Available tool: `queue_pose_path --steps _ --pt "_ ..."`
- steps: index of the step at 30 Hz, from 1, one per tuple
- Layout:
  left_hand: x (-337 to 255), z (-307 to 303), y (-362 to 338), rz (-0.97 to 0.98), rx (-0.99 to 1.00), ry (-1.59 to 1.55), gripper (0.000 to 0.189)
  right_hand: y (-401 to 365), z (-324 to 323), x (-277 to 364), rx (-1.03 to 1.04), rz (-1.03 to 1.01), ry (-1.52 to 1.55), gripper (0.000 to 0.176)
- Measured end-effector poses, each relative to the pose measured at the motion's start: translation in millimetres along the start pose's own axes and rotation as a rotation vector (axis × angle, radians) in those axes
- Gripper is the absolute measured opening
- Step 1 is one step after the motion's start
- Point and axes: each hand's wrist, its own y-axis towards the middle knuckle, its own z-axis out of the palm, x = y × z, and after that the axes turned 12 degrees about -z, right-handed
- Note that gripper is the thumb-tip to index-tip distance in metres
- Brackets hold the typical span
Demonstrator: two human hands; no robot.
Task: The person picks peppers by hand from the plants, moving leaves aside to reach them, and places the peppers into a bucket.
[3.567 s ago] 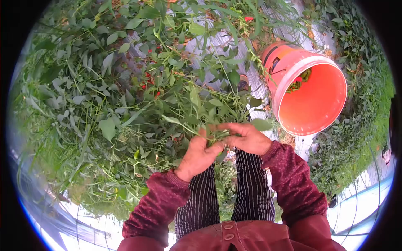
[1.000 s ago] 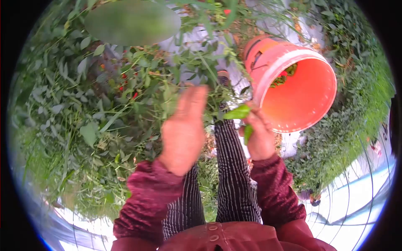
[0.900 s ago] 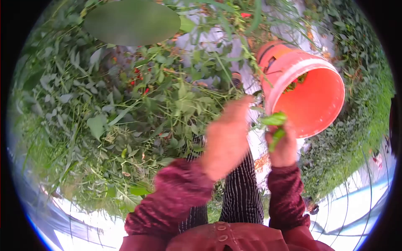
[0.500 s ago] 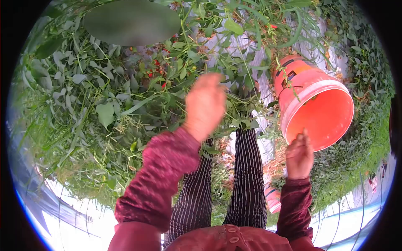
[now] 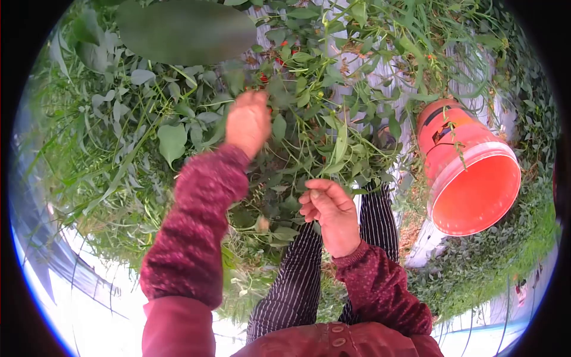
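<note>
My left hand (image 5: 248,124) reaches in among the pepper plants (image 5: 297,113), its back toward me. Leaves and blur hide its fingertips. Small red peppers (image 5: 263,78) show just beyond it. Lower and to the right, my right hand (image 5: 334,217) is held in front of the foliage over my legs. Its palm is turned partly up, the fingers loosely curled and slightly apart, with nothing visible in them. A red bucket (image 5: 437,178) lies tilted at the right, its mouth facing me; the inside that shows is bare.
My striped trousers (image 5: 291,279) stand between the plants. Pale ground sheeting (image 5: 425,244) runs between the rows. Another dense row of plants (image 5: 529,119) borders the right side. A large blurred dark green shape (image 5: 187,33) covers the upper left.
My left hand has moved left and slightly up, deeper into the leaves. My right hand has left the bucket's rim and come left to the plants. The bucket appears farther right in view.
</note>
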Motion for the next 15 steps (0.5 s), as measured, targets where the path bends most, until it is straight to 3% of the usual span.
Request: queue_pose_path --steps 2,4,5,7,10,15 --pt "34 2 8 -0.038 0.035 0.302 0.068 4 5 -9 0.003 0.016 -0.035 0.017" --pt "52 -11 12 -0.141 0.509 0.378 0.078 8 8 -17 0.023 0.023 -0.075 0.016" --pt "62 -14 7 -0.146 0.506 0.373 0.078 9 10 -17 0.034 0.037 -0.098 0.016" --pt "77 -19 -10 0.061 0.589 0.580 0.077 10 13 -21 0.046 0.052 -0.111 0.016" --pt "85 -47 -12 0.066 0.661 0.605 0.076 10 12 -32 0.051 0.080 -0.133 0.015" --pt "115 -52 -23 0.164 0.572 0.494 0.051 14 12 -42 0.064 0.122 -0.164 0.016"
